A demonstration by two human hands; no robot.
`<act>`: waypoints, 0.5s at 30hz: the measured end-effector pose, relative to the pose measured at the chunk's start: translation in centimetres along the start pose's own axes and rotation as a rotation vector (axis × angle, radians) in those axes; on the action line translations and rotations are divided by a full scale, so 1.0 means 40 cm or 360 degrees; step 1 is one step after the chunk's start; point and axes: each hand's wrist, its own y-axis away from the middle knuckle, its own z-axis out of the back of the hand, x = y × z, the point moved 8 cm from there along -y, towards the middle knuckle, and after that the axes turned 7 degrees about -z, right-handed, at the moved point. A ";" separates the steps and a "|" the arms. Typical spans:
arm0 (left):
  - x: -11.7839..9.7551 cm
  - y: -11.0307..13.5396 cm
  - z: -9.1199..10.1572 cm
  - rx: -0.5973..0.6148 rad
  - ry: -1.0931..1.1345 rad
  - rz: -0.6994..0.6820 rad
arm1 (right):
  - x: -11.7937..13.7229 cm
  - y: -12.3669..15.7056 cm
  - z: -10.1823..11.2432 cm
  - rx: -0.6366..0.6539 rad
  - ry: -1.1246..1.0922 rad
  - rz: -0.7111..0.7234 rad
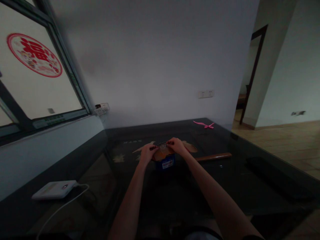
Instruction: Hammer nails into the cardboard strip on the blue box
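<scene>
In the head view, a small dark piece with a row of teeth or coils [162,145] spans the gap between my two hands. My left hand [148,152] pinches its left end, and my right hand [175,145] pinches its right end. Right beneath it is a tan-orange piece [162,154], which rests on or leans over a blue box [162,165] with a white label. Dim light and small size hide the exact kind of the toothed piece.
A brown wooden stick [215,156] lies to the right on the dark table [160,206], with a long black object [275,178] beyond it. At the far right corner is a pink ribbon [206,125]. A white power bank [55,190] with a cable sits left.
</scene>
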 end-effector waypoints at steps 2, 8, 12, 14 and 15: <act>0.005 -0.001 -0.002 -0.0008 -0.0013 0.0005 | -0.003 -0.001 -0.004 -0.0013 0.0040 -0.0002; 0.013 -0.003 -0.009 -0.0014 -0.0034 -0.0007 | -0.010 -0.003 -0.008 -0.0079 0.0093 -0.0032; -0.003 0.001 -0.001 -0.0046 -0.0098 -0.0072 | -0.015 -0.005 -0.006 -0.0136 0.0078 -0.0068; -0.012 0.003 0.004 -0.0048 -0.0121 -0.0092 | -0.016 -0.003 -0.004 -0.0161 0.0051 -0.0086; -0.015 0.004 0.006 -0.0045 -0.0129 -0.0097 | -0.016 -0.002 -0.003 -0.0172 0.0032 -0.0092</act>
